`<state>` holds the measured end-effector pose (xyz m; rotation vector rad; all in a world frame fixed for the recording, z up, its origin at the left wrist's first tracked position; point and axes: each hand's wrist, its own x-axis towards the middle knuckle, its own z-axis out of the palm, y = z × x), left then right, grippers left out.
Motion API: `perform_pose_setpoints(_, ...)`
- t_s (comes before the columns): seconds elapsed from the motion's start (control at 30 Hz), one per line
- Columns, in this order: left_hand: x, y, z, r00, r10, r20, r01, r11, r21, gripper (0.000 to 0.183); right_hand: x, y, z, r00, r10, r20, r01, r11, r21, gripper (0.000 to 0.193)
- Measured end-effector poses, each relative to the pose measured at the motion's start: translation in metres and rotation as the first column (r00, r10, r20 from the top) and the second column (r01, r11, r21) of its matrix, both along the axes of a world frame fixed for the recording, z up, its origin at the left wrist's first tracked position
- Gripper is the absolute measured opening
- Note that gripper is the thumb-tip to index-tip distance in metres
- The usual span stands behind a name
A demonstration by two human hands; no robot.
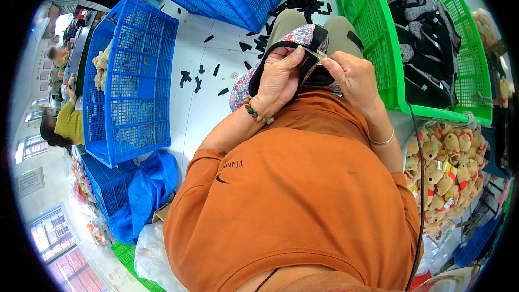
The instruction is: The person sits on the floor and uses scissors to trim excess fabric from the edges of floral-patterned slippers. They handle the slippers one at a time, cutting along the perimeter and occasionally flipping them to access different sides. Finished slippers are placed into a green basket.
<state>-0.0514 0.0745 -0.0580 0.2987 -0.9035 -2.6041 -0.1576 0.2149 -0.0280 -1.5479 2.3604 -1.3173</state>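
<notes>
A padded fabric piece [311, 36] with a small floral print and black trim lies over my knees. It looks like a slipper or a similar sewn item. My left hand [280, 73] is closed on its black edge, thumb on top. Close beside it, my right hand [351, 78] pinches a thin, pale, shiny thing [320, 55] between thumb and fingers. That thing reaches the black trim near my left thumb; its kind is too small to make out. More floral fabric shows to the left of my left hand.
At right, a green crate [397, 84] holds many black and floral pieces. Blue crates [138, 81] stand left and ahead. Black scraps [305, 5] litter the floor. Plush toys [448, 167] are heaped at lower right; a black cable [421, 184] hangs beside me. Another person [67, 121] sits far left.
</notes>
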Motion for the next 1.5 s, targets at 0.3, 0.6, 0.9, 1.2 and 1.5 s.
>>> perform_pose_setpoints(0.3, -0.001, 0.003, 0.003, 0.998, 0.052, 0.019, -0.053, 0.997, 0.051, 0.01, 0.001, 0.001, -0.002, 0.989, -0.093, -0.117, 0.098, 0.994, 0.038, 0.042)
perform_pose_setpoints(0.6, -0.004, 0.001, 0.012, 0.992, 0.083, 0.094, -0.089, 0.994, 0.062, 0.01, -0.004, 0.006, 0.0, 0.974, -0.208, -0.092, 0.2, 0.976, -0.085, 0.035)
perform_pose_setpoints(0.9, -0.002, -0.006, 0.009, 0.986, 0.124, 0.116, -0.131, 0.99, 0.054, 0.018, 0.004, -0.002, -0.012, 0.968, -0.123, -0.218, 0.106, 0.99, -0.09, 0.032)
perform_pose_setpoints(1.2, 0.0, 0.002, 0.008, 0.996, 0.065, 0.053, -0.065, 0.998, 0.008, 0.022, 0.006, -0.002, 0.005, 0.922, -0.151, -0.358, 0.147, 0.988, -0.039, 0.035)
perform_pose_setpoints(1.5, 0.001, 0.002, 0.004, 0.997, 0.07, 0.037, -0.069, 0.997, -0.024, 0.022, 0.005, 0.002, 0.009, 0.874, -0.246, -0.419, 0.291, 0.956, 0.045, 0.035)
